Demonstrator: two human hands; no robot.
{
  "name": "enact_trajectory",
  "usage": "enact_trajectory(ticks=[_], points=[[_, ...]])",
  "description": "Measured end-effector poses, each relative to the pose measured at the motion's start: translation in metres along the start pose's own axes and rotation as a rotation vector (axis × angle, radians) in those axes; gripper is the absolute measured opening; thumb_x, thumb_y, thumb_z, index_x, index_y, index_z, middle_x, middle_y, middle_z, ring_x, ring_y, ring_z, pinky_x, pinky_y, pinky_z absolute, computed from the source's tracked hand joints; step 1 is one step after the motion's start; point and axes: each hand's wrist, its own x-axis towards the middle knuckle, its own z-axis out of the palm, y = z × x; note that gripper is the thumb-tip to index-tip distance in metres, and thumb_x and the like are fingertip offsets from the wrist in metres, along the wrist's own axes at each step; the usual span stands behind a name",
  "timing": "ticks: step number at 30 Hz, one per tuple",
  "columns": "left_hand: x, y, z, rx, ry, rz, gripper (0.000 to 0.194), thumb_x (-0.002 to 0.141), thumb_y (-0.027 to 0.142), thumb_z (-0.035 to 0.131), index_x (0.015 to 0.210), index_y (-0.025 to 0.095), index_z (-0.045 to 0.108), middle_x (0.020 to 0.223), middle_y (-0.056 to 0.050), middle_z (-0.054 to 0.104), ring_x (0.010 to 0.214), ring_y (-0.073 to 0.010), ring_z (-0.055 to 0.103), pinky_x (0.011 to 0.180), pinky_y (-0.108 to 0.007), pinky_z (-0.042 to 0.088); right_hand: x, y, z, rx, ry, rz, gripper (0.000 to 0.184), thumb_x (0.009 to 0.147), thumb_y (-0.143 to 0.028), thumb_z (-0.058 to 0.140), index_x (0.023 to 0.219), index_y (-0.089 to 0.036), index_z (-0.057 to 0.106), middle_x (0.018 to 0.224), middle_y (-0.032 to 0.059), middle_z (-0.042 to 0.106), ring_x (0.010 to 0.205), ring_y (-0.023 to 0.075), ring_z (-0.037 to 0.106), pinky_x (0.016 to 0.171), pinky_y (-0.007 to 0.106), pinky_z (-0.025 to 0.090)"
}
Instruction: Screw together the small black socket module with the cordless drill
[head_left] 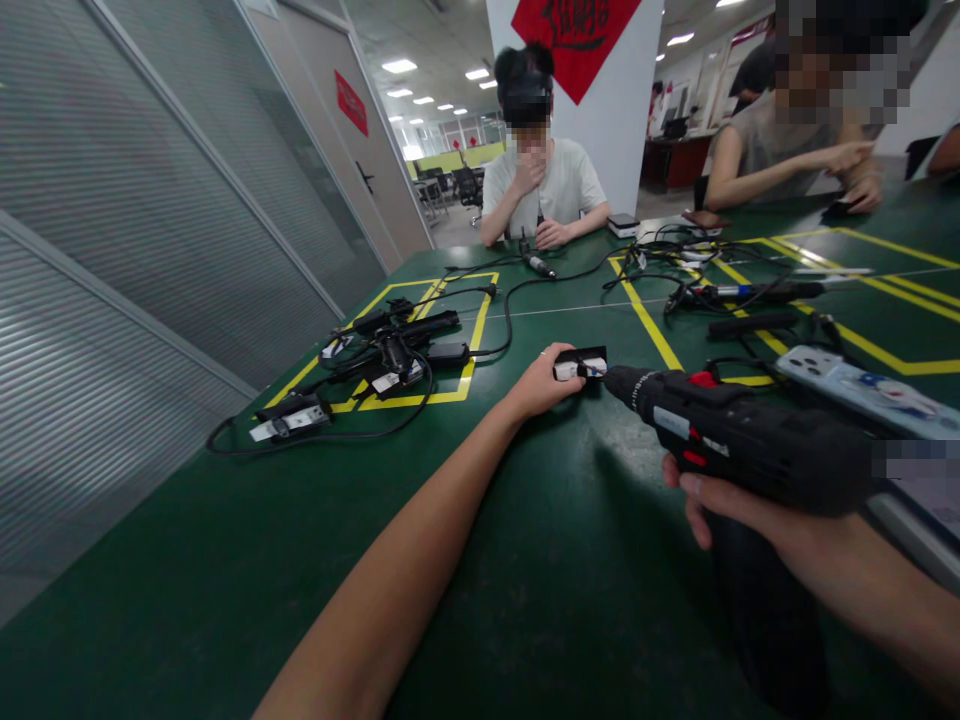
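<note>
My right hand [750, 510] is wrapped round the grip of a black cordless drill [735, 435] with red buttons. The drill's chuck points left and forward, its tip at the right end of a small black-and-white part [580, 366]. My left hand [545, 382] pinches that part from its left side, low over the green tabletop. The part's exact kind is too small to make out. Whether the tip touches the part or stands just short of it, I cannot tell.
Black devices with cables [394, 350] lie in a yellow-taped area [472, 360] at left. More cables and tools [742, 293] lie at right, near a blue patterned case [870, 390]. Two people sit across the table [450, 620]; a corded tool [538, 264] lies before one.
</note>
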Motion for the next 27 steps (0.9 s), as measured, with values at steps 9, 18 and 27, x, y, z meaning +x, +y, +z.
enact_trajectory(ticks=[9, 18, 27], points=[[0.0027, -0.0032, 0.0013, -0.013, -0.003, 0.021, 0.053, 0.074, 0.032, 0.062, 0.122, 0.017, 0.047, 0.114, -0.008, 0.058, 0.097, -0.0186, 0.058, 0.087, -0.032, 0.047, -0.001, 0.002, -0.0038, -0.031, -0.025, 0.037, 0.044, 0.073, -0.044, 0.071, 0.113, -0.033, 0.056, 0.079, -0.0024, 0.071, 0.047, 0.0156, 0.061, 0.051, 0.033, 0.05], [0.0024, -0.0024, 0.0005, -0.032, -0.012, 0.014, 0.054, 0.074, 0.032, 0.063, 0.123, 0.017, 0.047, 0.113, -0.008, 0.058, 0.094, -0.0183, 0.058, 0.084, -0.031, 0.047, 0.0014, 0.006, -0.0036, 0.006, -0.027, 0.026, 0.052, 0.072, -0.041, 0.073, 0.119, -0.033, 0.051, 0.077, -0.0029, 0.07, 0.047, 0.0156, 0.062, 0.048, 0.031, 0.049], [0.0024, -0.0027, 0.001, -0.02, -0.015, 0.012, 0.054, 0.074, 0.032, 0.062, 0.123, 0.017, 0.046, 0.112, -0.008, 0.058, 0.092, -0.0173, 0.058, 0.083, -0.03, 0.047, 0.0003, 0.0049, -0.0005, -0.006, 0.01, 0.026, 0.058, 0.069, -0.043, 0.073, 0.122, -0.034, 0.049, 0.075, -0.0035, 0.071, 0.044, 0.0152, 0.062, 0.047, 0.03, 0.048]])
